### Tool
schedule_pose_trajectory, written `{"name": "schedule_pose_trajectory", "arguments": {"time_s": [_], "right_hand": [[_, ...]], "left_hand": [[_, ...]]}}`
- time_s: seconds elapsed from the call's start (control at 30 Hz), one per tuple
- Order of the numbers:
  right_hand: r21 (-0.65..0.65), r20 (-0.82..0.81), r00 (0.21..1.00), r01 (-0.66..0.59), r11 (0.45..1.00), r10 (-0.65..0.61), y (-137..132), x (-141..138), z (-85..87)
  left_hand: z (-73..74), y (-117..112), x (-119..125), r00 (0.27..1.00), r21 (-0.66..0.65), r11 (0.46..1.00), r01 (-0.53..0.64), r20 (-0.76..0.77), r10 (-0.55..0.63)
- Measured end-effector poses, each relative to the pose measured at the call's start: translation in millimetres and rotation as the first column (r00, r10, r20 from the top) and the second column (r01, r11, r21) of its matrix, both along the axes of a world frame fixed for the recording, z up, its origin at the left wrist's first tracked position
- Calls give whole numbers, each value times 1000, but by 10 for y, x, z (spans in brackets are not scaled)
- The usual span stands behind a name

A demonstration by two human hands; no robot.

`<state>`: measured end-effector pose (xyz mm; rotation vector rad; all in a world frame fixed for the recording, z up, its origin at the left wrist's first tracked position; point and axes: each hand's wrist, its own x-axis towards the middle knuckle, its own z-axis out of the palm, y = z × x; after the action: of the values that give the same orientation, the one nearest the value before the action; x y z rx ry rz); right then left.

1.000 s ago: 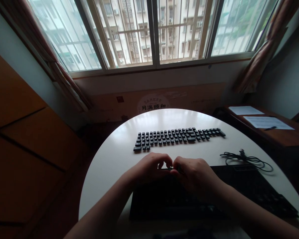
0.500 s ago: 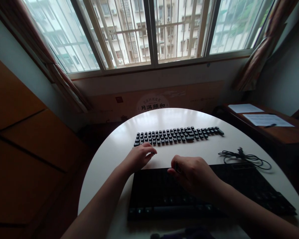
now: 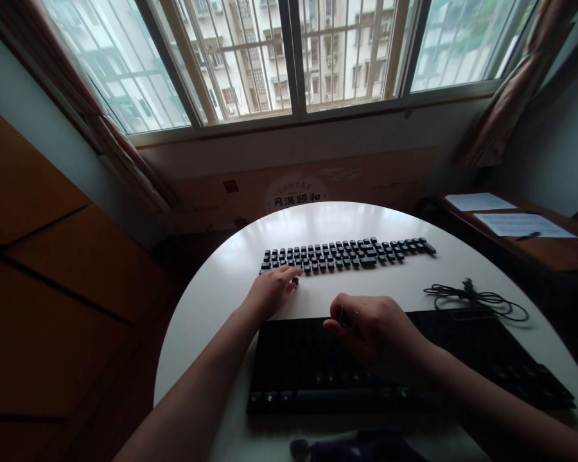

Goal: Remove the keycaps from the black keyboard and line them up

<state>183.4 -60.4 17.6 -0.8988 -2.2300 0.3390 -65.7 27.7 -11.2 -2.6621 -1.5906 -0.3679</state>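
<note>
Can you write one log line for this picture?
left hand: on loose keycap | right hand: holding small tool over keyboard

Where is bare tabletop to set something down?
Free: the round white table left of the black keyboard base, and its far part beyond the rows of loose black keycaps. Crowded: the strip between them, and around the coiled black cable.

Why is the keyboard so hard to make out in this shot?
Head view: the bright window backlights the room, so the keyboard and the right hand go dark; glare sheens the white table; the wide lens bends the window bars; the left hand by the keycaps reads clearer.
</note>
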Motion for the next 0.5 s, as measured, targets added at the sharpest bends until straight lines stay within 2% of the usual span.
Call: {"name": "schedule_pose_trajectory", "arguments": {"time_s": [0.27, 0.5], "right_hand": [[-4, 24, 999, -45, 999, 45, -14, 13, 5], [10, 20, 998, -62, 998, 62, 3, 3, 4]], "left_hand": [[-50, 34, -19, 998, 50, 997, -59, 5, 59], [-32, 41, -2, 998, 66, 996, -62, 1, 62]]}}
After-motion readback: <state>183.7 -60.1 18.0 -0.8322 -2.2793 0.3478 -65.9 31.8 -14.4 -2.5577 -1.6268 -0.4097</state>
